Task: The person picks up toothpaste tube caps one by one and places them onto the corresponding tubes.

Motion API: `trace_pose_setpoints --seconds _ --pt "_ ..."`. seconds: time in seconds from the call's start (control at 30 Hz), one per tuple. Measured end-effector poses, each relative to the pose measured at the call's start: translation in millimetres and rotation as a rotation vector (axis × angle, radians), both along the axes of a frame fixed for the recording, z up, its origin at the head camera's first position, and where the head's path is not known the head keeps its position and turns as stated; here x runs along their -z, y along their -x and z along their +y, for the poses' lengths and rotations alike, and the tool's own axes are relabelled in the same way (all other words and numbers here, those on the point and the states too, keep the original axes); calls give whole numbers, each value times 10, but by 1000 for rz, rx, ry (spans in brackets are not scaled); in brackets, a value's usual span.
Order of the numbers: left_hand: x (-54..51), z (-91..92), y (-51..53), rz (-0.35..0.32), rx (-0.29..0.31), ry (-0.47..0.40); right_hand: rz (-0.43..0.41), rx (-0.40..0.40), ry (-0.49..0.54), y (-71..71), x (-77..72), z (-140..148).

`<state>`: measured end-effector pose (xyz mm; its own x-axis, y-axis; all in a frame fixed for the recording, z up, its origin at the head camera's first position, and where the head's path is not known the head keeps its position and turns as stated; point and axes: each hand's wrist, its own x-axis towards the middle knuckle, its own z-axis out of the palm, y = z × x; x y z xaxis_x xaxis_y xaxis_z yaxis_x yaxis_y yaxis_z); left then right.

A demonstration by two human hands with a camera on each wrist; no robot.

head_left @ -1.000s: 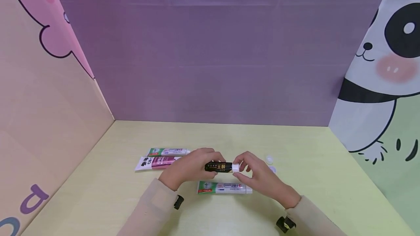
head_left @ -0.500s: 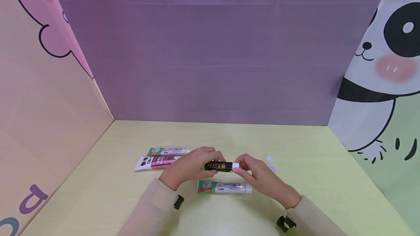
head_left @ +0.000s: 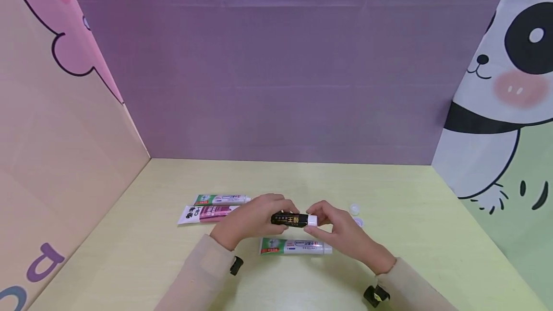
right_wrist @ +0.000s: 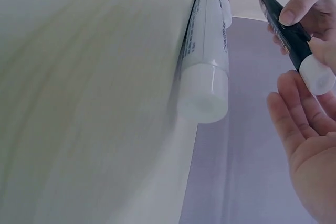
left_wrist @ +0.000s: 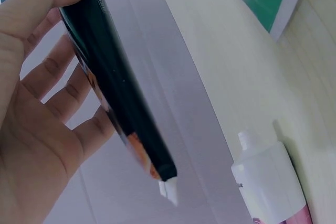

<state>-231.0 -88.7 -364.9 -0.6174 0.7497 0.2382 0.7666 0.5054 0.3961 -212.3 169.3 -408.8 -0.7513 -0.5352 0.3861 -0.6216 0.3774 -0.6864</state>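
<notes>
The left hand point(head_left: 252, 220) held a slim, glossy black tube point(head_left: 290, 219) with gold lettering, pinching it between thumb and fingers, its length running left to right above the pale wood-toned table point(head_left: 389, 196). In the left wrist view, the thumb pressed the tube near its upper end while the other fingers lay spread behind it. At the tube's right end, the right hand point(head_left: 341, 232) had its thumb and fingertips narrowed around the short white cylindrical cap point(head_left: 312, 220), the thumb on the near side and the index finger on the far side. On the table, just nearer than the black tube, lay a green-and-white tube with red print point(head_left: 295, 247), its broad white end cap point(right_wrist: 203, 93) pointing right. Farther left, partly behind the left hand, lay a magenta-and-white tube point(head_left: 211, 214), and its slender white nozzle point(left_wrist: 244, 141) was bare in the left wrist view. Just beyond that tube was a second green-and-white tube point(head_left: 222, 199), lying roughly parallel. Two small round whitish pieces point(head_left: 354, 209) lay beyond the right hand, one a little nearer than the other. Beige sleeves point(head_left: 198, 268) covered both forearms, and a plain purple backdrop point(head_left: 276, 71) rose behind the table's far edge.
</notes>
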Motion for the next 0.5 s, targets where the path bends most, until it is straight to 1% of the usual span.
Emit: trace_pose_setpoints --seconds 0.3,0.5 --pt "1 -29 12 -42 -14 -57 59 -25 96 4 -11 25" --pt "8 -134 42 -17 -26 -61 73 -22 127 4 -46 72"
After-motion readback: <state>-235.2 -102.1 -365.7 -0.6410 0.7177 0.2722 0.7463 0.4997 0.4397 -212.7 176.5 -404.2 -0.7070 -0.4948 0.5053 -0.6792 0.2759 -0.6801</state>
